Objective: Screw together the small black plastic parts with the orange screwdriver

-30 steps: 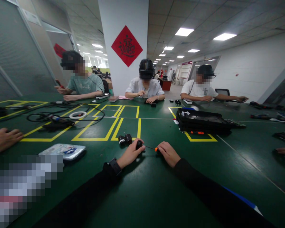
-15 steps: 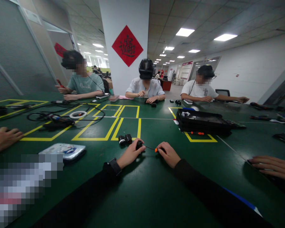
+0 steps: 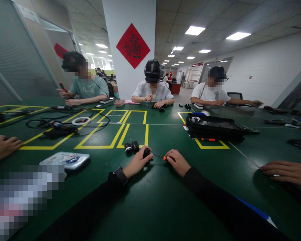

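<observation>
My left hand (image 3: 138,163) is closed around a small black round part (image 3: 146,153) above the green table. A screwdriver (image 3: 165,158) with an orange handle is gripped by my right hand (image 3: 177,162); most of the handle is hidden in my fingers. Its thin shaft runs left to the black part, and I cannot tell just where the tip sits. Beyond my left hand stand two black cylindrical parts (image 3: 131,148), one with a white ring.
A phone (image 3: 69,160) lies left of my left arm. Stacked black trays (image 3: 210,125) stand at the back right, with an orange screwdriver (image 3: 208,139) before them. Black cables (image 3: 43,122) spread at the left. Neighbours' hands (image 3: 286,171) rest at both sides; three people sit opposite.
My hands keep nearly the same pose, with the screwdriver still against the black part. The view has shifted slightly, and the neighbour's hand at the right has moved a little inward.
</observation>
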`<state>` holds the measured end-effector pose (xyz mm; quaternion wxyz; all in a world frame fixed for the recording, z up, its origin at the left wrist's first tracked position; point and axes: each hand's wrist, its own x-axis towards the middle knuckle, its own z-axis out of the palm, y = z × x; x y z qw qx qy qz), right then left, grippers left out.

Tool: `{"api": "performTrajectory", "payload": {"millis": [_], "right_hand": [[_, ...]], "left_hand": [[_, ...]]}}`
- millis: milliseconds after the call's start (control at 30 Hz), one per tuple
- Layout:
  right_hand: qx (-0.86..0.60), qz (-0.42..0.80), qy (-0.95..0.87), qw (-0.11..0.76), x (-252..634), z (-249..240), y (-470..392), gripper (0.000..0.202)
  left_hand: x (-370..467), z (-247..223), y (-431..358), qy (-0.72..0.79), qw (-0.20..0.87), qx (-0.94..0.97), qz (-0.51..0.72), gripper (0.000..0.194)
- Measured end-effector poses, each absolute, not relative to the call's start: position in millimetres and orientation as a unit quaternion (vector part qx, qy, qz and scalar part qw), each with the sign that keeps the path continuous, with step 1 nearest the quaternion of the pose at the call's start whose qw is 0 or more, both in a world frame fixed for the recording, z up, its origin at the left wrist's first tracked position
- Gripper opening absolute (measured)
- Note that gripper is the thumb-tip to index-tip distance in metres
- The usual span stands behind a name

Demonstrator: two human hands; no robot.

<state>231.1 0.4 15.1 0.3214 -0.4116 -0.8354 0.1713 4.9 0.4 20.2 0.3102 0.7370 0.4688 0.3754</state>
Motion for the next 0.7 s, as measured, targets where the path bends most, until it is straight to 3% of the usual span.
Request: {"api": "performTrajectory", "payload": {"millis": [700], "right_hand": [[-0.412, 0.166, -0.84, 0.312, 232.0, 14.6, 0.7, 0.021]], "left_hand": [[4.6, 18.7, 1.4, 0.47, 0.307, 0.736, 0.377, 0.029]]}}
